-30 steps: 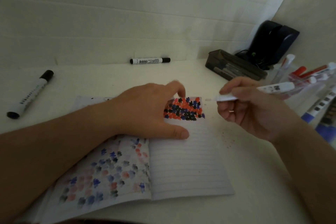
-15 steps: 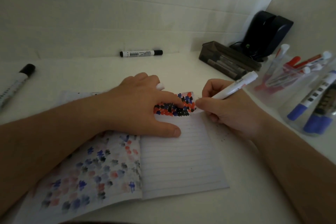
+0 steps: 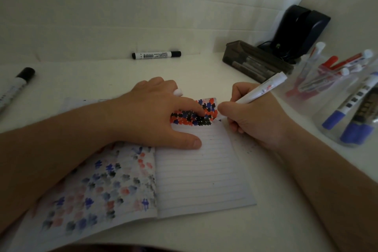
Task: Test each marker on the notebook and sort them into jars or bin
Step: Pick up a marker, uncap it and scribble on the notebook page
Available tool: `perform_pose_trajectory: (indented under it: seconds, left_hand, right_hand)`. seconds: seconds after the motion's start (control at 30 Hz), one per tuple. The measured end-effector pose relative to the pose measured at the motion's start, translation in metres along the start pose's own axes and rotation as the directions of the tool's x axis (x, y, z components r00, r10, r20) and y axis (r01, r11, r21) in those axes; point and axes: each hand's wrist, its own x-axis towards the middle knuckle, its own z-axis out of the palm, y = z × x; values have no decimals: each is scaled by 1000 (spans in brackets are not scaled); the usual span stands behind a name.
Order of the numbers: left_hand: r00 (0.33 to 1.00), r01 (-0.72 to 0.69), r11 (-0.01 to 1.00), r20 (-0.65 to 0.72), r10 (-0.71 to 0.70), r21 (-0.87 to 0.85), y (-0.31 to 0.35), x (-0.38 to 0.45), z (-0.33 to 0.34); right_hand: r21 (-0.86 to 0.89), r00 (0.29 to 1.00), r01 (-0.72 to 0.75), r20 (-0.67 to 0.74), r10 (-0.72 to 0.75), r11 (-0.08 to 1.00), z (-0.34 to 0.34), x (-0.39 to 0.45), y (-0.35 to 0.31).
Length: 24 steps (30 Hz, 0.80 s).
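- Nearest me, the open notebook [image 3: 196, 178] lies flat on the white worktop [image 3: 286, 221]; its left page is covered with faded red, blue and black blots, its right page is lined and mostly blank.
- The left hand [image 3: 159, 114] lies flat on the notebook, thumb spread along the right page and forefinger reaching onto a patch of red, blue and black marks [image 3: 194, 115] at the top. A small white cap [image 3: 178, 92] peeks out between its far fingers.
- The right hand [image 3: 251, 114] pinches a white marker [image 3: 259, 92], its lower end down at the page's top right corner beside that patch; the tip itself is hidden by the fingers.
- To the right stand clear jars: one with blue-capped markers [image 3: 347, 116], one behind with red-capped markers [image 3: 327, 75].
- Farther back, a dark bin [image 3: 255, 61] holds more markers, just in front of a black device [image 3: 300, 30].
- A black-capped marker [image 3: 156, 55] lies by the wall; another [image 3: 16, 86] lies far left.
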Motion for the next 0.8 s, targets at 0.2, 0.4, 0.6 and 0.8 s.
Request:
perform_pose_trajectory:
  seconds: [0.2, 0.4, 0.6, 0.8]
  left_hand:
    - [1000, 4, 1000, 5, -4, -4, 0, 0, 1]
    - [1000, 6, 1000, 2, -6, 2, 1, 0, 0]
    - [1000, -2, 1000, -6, 2, -4, -2, -1, 1]
    - [1000, 8, 1000, 4, -8, -6, 0, 0, -1]
  right_hand:
    - [69, 1000, -9, -1, 9, 998, -1, 2, 2]
    - [-22, 1000, 7, -3, -7, 1000, 1, -1, -2]
    - [63, 1000, -5, -7, 6, 998, -1, 1, 1]
    - [-2, 1000, 12, 2, -12, 1000, 1, 0, 1]
